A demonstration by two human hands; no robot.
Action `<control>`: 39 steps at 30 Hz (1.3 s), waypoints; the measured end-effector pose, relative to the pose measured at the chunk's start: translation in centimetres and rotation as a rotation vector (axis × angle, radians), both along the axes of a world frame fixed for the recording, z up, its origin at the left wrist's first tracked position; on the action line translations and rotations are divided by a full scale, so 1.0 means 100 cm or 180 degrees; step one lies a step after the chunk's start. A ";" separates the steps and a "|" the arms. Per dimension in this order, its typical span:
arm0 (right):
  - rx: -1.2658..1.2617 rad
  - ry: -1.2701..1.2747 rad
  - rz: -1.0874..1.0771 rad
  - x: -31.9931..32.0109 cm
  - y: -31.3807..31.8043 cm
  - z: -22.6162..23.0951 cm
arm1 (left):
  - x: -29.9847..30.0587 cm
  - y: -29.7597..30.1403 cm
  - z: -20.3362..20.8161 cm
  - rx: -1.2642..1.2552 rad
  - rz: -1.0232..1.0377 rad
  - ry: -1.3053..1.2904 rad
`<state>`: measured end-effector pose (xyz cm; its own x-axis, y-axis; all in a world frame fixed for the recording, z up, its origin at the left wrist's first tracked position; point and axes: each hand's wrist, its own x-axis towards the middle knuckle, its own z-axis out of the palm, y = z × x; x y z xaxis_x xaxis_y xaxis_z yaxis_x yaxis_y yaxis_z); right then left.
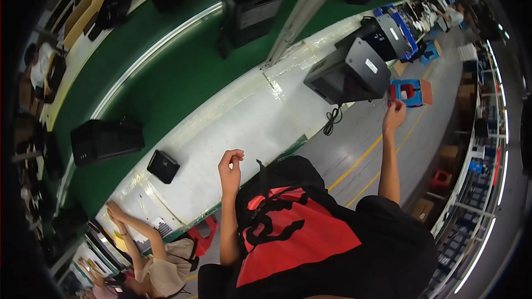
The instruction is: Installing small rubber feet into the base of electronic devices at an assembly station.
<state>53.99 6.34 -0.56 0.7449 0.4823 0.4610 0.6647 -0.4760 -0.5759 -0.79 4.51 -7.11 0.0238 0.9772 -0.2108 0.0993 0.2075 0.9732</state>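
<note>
- Along the far side, a broad, smooth green surface (183, 77) edged by a shiny curved metal rail (166, 39).
- Diagonally across the middle, a long white bench (238, 127) with clear tape over parts of the top.
- To the right of the bench, a grey floor (354, 152) marked with yellow lines.
- At the bottom, next to the near bench edge, the wearer's black short-sleeved T-shirt (388, 249) with a large red print.
- On the right part of the bench, a dark-grey boxy device with a rounded side plate (357, 75) and a white label; just beyond, a similar grey-and-black device (388, 25).
- On the green surface, a tall black box-shaped unit (252, 8) and a lower black unit (105, 143).
- At lower left, a co-worker in a beige top (169, 268), with hands together at the bench edge; close by, a red plastic stool (205, 235).
- Beyond the right hand in view, a blue-and-red plastic stool (411, 93).
- On the left part of the bench, a small black square block (163, 166), well apart from both hands.
- Left hand (229, 167): raised near the near bench edge, loosely curled and narrow; cannot tell whether closed fully.
- Right hand (394, 115): near the dark-grey device's lower corner, fingertips drawn narrowly together; cannot tell whether empty.
- Hanging at the bench edge below that device, a coiled black cable (331, 120).
</note>
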 end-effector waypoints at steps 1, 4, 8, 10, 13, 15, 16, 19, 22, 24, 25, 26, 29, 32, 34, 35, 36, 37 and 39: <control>0.0033 0.0007 -0.0053 0.016 0.008 0.002 | 0.008 0.010 0.003 0.0033 -0.0053 0.0007; 0.0729 0.1504 0.0900 0.054 0.033 0.014 | 0.044 0.051 0.024 0.0152 -0.0680 -0.0108; -0.0459 0.0872 0.1882 0.030 0.091 0.042 | 0.127 0.113 0.074 0.0750 -0.1580 0.0321; -0.1146 0.0272 0.2247 0.012 0.111 0.058 | 0.167 0.137 0.093 0.0974 -0.1843 0.0556; -0.1257 0.0347 0.1824 0.017 0.131 0.041 | 0.237 0.158 0.104 0.1172 -0.1938 0.0269; -0.1194 -0.0571 0.1492 0.012 0.137 0.023 | 0.287 0.159 0.106 -0.0153 -0.1951 -0.0946; -0.1213 -0.0518 0.1544 0.006 0.134 0.028 | 0.307 0.159 0.106 -0.0804 -0.1872 -0.1640; -0.0846 -0.0502 0.1808 0.018 0.133 0.022 | 0.354 0.157 0.104 -0.2015 -0.1456 -0.2591; -0.0567 0.0163 0.2169 0.034 0.128 0.026 | 0.373 0.152 0.086 -0.2327 -0.0988 -0.2583; -0.0422 -0.0021 0.2117 0.027 0.125 0.024 | 0.379 0.152 0.074 -0.2354 -0.0555 -0.2633; -0.0385 -0.0208 0.1955 0.024 0.125 0.022 | 0.383 0.151 0.073 -0.2398 -0.0591 -0.2590; -0.0338 -0.0171 0.1871 0.022 0.125 0.021 | 0.388 0.152 0.073 -0.2192 -0.0532 -0.2836; -0.0250 -0.0122 0.1811 0.011 0.118 0.021 | 0.392 0.159 0.077 -0.1978 -0.0506 -0.2714; -0.0041 -0.0302 0.1984 -0.007 0.114 0.027 | 0.388 0.163 0.074 -0.2036 -0.0353 -0.2806; -0.0019 -0.0397 0.1987 -0.013 0.103 0.037 | 0.374 0.165 0.074 -0.2106 -0.0415 -0.2851; 0.0585 0.0355 0.2077 -0.015 0.094 0.042 | 0.366 0.164 0.074 -0.2171 -0.0450 -0.2916; 0.1204 0.1091 0.2123 -0.018 0.085 0.046 | 0.360 0.163 0.076 -0.2176 -0.0483 -0.2895; 0.1333 0.1247 0.1581 -0.022 0.070 0.043 | 0.349 0.160 0.076 -0.2116 -0.0338 -0.2918; 0.1635 0.1612 0.0587 -0.021 0.032 0.016 | 0.328 0.155 0.081 -0.1967 -0.0055 -0.2967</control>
<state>51.93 9.55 1.05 0.8539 0.4362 0.2839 0.3019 0.0292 -0.9529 31.97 20.01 1.04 0.4382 0.7088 -0.5528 -0.6077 0.6868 0.3988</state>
